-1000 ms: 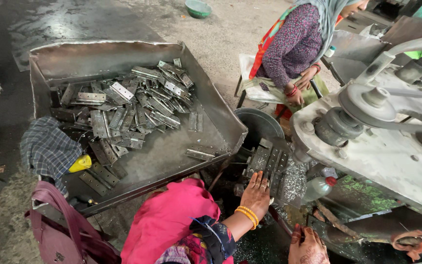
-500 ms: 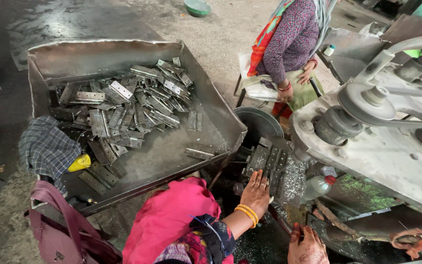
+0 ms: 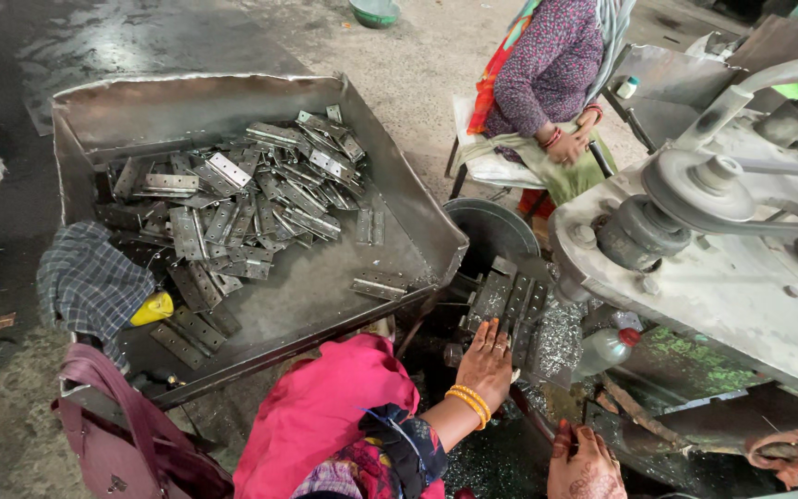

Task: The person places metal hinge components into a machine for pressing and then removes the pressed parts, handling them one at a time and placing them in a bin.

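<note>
Barely shifting since before, left hand (image 3: pixel 487 362), fingers spread, is pressing flat grey metal hinge plates (image 3: pixel 508 303); right hand (image 3: pixel 586 462) is waiting, fingers together, near the grey press machine (image 3: pixel 722 268)

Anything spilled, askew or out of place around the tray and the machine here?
Yes. Glittering metal shavings are strewn over the ledge beside the left hand. Flat grey metal hinge plates lie jumbled in the big sheet-metal tray, with a checked cloth draped over its corner.
</note>
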